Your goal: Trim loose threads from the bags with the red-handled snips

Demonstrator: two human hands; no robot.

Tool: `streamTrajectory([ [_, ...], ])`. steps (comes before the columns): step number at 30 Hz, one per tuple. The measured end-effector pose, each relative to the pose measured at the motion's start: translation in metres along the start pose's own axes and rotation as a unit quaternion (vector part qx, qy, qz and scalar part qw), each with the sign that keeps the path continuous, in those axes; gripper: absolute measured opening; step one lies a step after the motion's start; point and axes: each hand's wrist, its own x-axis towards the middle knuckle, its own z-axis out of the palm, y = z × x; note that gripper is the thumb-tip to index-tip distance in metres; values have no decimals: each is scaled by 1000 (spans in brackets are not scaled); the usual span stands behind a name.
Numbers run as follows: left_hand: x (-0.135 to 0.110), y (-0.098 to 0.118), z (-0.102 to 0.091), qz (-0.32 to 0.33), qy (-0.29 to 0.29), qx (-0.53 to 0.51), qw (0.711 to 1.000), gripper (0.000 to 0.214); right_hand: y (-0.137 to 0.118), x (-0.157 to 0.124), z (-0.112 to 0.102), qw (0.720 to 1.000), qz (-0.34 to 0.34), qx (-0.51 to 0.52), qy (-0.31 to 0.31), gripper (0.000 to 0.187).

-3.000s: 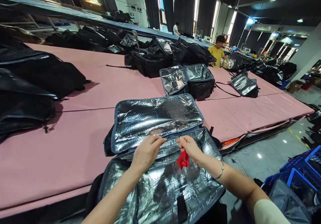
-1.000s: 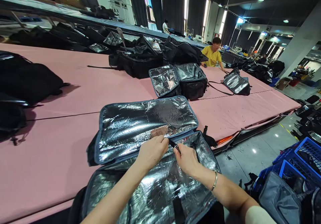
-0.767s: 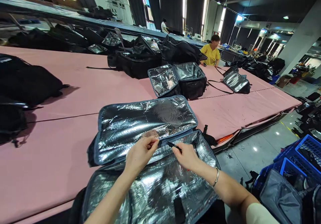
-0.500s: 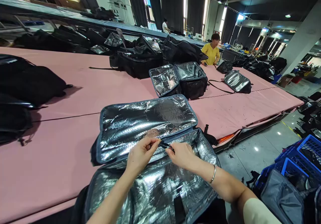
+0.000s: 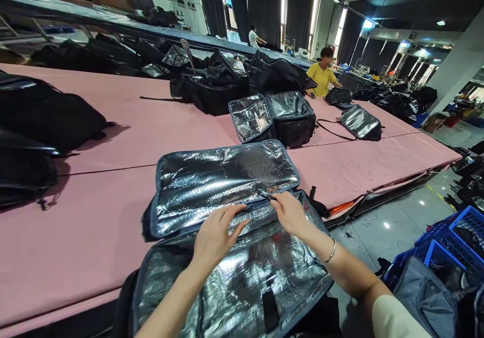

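Note:
A large black insulated bag (image 5: 242, 272) lies open in front of me, its silver foil lining showing and its foil-lined lid (image 5: 227, 176) folded back on the table. My left hand (image 5: 217, 229) is over the seam between lid and body, thumb and fingers apart, holding nothing that I can see. In my right hand (image 5: 289, 211) is a small pointed tool (image 5: 266, 195) that looks like thread snips. Its tip points left, over the lower edge of the lid. Most of the tool is hidden by my fingers.
The bag is on a long pink table (image 5: 113, 196). A smaller open foil-lined bag (image 5: 295, 131) stands just beyond it, with black bags (image 5: 56, 121) at the left. A person in yellow (image 5: 322, 78) is across the table. Blue crates (image 5: 416, 247) stand on the floor at right.
My hands have come apart. The left has loosened its pinch and spread its fingers; the right has shifted right and slightly up with the small tool.

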Motion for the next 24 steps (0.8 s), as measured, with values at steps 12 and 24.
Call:
streamTrajectory([
  [12, 29, -22, 20, -55, -37, 79, 995, 32, -11, 63, -5, 969, -12, -188, -160, 22],
  [24, -13, 28, 73, -217, 83, 9, 973, 36, -9, 72, -7, 963, -7, -184, -196, 29],
])
